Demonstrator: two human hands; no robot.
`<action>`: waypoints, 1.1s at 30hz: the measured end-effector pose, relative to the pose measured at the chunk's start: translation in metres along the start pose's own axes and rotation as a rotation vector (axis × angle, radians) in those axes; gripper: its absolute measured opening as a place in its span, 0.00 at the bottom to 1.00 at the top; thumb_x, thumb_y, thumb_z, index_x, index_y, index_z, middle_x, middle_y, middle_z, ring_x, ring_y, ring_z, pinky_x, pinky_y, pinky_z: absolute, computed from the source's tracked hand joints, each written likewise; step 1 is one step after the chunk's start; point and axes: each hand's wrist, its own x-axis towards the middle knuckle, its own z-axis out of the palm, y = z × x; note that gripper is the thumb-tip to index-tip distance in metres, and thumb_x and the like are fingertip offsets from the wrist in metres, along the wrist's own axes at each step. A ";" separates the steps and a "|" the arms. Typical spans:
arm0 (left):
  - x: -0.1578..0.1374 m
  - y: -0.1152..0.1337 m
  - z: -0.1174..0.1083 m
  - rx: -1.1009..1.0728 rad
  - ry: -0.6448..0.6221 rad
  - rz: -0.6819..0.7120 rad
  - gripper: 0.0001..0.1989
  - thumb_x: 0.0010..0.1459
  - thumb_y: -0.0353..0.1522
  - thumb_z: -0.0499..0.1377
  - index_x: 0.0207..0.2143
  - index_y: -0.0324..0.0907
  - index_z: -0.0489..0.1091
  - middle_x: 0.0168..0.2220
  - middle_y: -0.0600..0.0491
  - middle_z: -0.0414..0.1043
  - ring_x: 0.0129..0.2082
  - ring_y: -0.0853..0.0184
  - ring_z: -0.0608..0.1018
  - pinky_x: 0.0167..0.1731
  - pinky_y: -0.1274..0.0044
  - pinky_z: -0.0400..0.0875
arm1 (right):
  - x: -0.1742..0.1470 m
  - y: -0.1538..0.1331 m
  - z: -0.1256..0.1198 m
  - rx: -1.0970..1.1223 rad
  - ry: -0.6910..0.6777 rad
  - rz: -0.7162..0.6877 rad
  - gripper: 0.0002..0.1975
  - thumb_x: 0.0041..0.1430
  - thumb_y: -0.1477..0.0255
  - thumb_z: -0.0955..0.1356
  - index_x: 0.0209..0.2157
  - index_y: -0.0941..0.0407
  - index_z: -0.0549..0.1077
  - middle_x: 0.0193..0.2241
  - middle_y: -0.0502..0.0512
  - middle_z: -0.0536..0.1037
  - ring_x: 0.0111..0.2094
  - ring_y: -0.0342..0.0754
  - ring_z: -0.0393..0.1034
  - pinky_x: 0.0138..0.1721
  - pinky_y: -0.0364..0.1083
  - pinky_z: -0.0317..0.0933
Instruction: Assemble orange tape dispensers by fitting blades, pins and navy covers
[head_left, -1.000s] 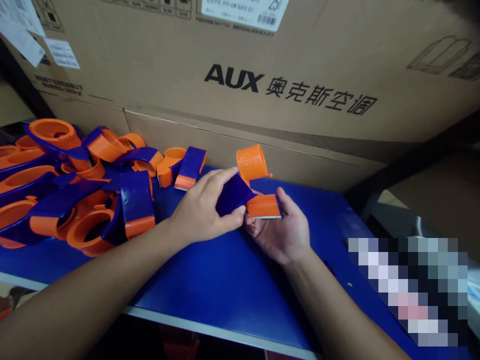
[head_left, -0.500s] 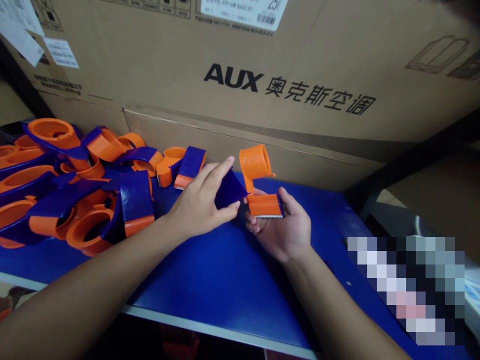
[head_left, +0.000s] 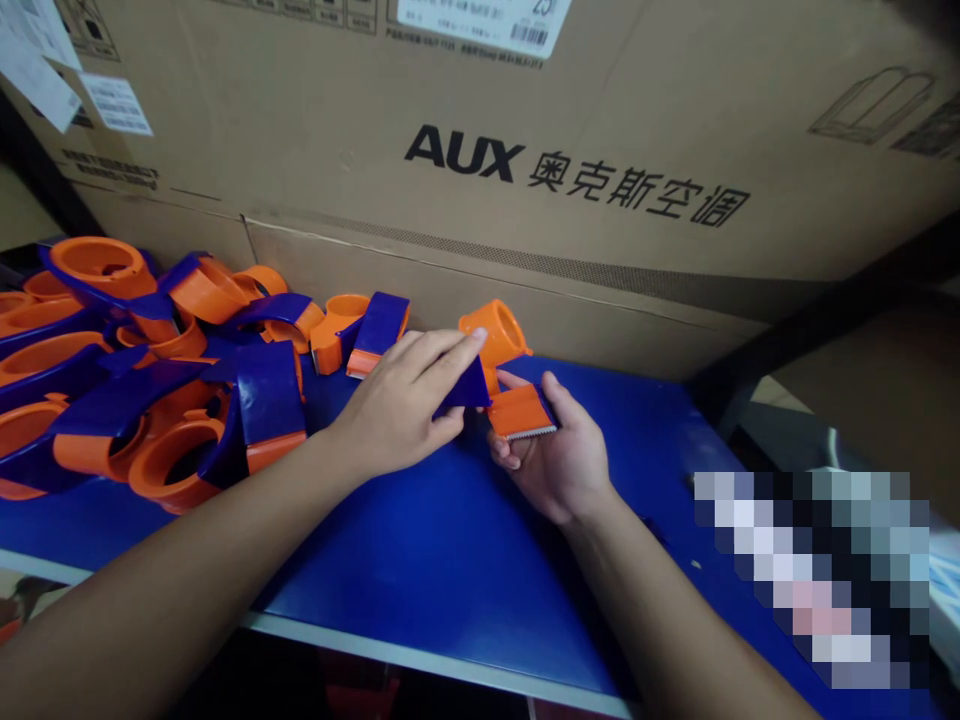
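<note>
We hold one tape dispenser (head_left: 504, 385) over the desk (head_left: 420, 560); left hand (head_left: 397, 405) fingers pinching its blue cover; right hand (head_left: 559, 460) fingers curled around its orange toothed end; pile of dispensers (head_left: 150, 370) at left.

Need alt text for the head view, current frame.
Two bare hands hold an orange-and-blue tape dispenser over a blue table: the left hand grips its blue cover, the right hand its serrated orange end. A pile of dispensers lies left, an AUX cardboard box behind.
</note>
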 end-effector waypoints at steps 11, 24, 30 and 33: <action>0.004 -0.003 -0.010 -0.015 -0.218 0.166 0.41 0.63 0.23 0.56 0.75 0.51 0.49 0.60 0.48 0.74 0.58 0.58 0.73 0.59 0.61 0.69 | -0.003 0.011 -0.001 -0.273 -0.013 -0.029 0.25 0.62 0.47 0.68 0.47 0.53 0.73 0.17 0.45 0.71 0.12 0.43 0.62 0.11 0.40 0.47; 0.005 -0.002 -0.011 0.033 -0.229 0.185 0.45 0.65 0.23 0.55 0.77 0.56 0.39 0.54 0.48 0.75 0.57 0.58 0.74 0.58 0.61 0.70 | -0.005 0.011 -0.002 -0.235 -0.027 0.002 0.22 0.59 0.48 0.70 0.39 0.53 0.73 0.17 0.45 0.70 0.13 0.42 0.63 0.12 0.40 0.47; 0.008 -0.003 -0.016 0.011 -0.309 0.199 0.43 0.64 0.22 0.53 0.77 0.51 0.41 0.56 0.48 0.77 0.62 0.58 0.72 0.62 0.60 0.68 | -0.005 0.009 0.001 -0.160 -0.038 0.140 0.22 0.59 0.49 0.70 0.32 0.55 0.71 0.15 0.48 0.69 0.12 0.42 0.61 0.10 0.40 0.47; 0.009 -0.001 -0.018 0.008 -0.340 0.181 0.40 0.65 0.23 0.53 0.76 0.48 0.46 0.55 0.47 0.78 0.62 0.57 0.72 0.63 0.59 0.67 | -0.006 0.007 0.002 -0.152 -0.028 0.191 0.23 0.58 0.48 0.69 0.31 0.55 0.71 0.15 0.48 0.69 0.12 0.41 0.60 0.10 0.39 0.46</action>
